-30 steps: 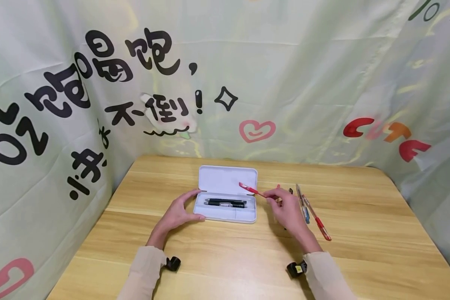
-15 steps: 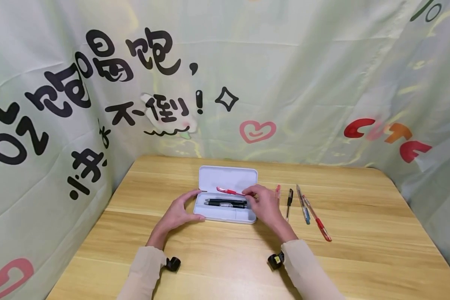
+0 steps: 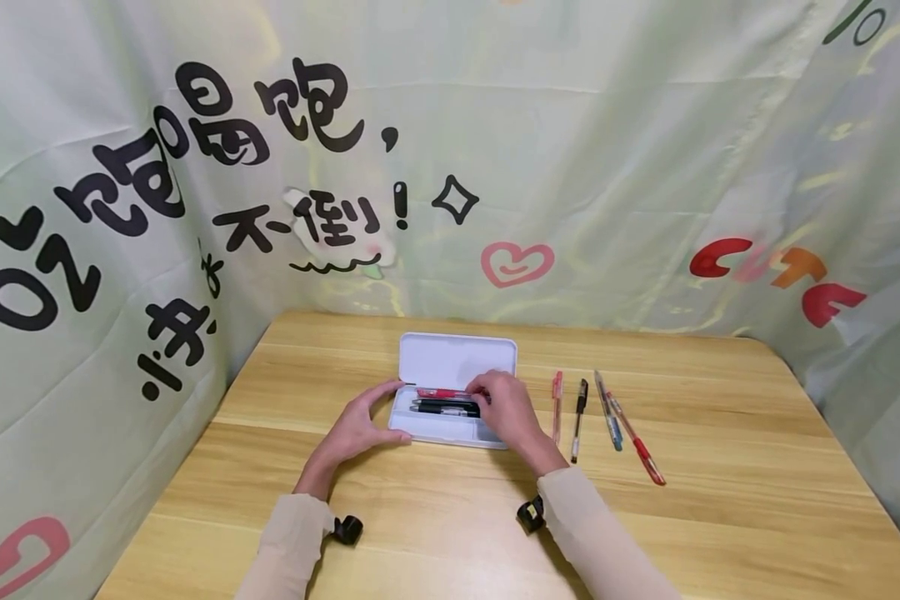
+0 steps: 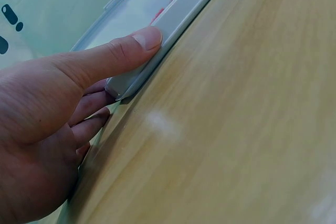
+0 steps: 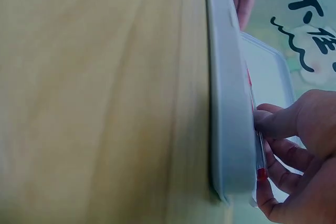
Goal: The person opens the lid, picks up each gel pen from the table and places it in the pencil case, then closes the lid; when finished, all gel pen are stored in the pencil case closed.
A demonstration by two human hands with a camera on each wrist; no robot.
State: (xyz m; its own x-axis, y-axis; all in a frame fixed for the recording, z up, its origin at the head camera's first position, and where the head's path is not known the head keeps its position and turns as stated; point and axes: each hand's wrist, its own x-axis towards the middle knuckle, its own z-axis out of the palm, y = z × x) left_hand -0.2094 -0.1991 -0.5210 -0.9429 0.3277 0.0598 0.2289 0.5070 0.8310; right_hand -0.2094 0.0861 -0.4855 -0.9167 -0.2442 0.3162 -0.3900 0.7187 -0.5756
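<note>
A white pencil case lies on the table with its lid raised toward the back. My left hand grips its left end, the thumb along the front wall and the fingers round the far side. Inside the long compartment are two black pens. Behind them, a red pen lies lengthwise at the hinge side. My right hand pinches that pen near its right end. In the right wrist view the red-tipped end of the pen shows below the thumb, just inside the case wall.
Right of the case lie a pink-red pen, a black-capped pen, a blue-ended pen and another red pen. A printed cloth hangs round the back and sides of the wooden table.
My right hand has carried the red pen leftward from the loose pens and lowered it into the case behind the black pens. The left hand stays on the case.
</note>
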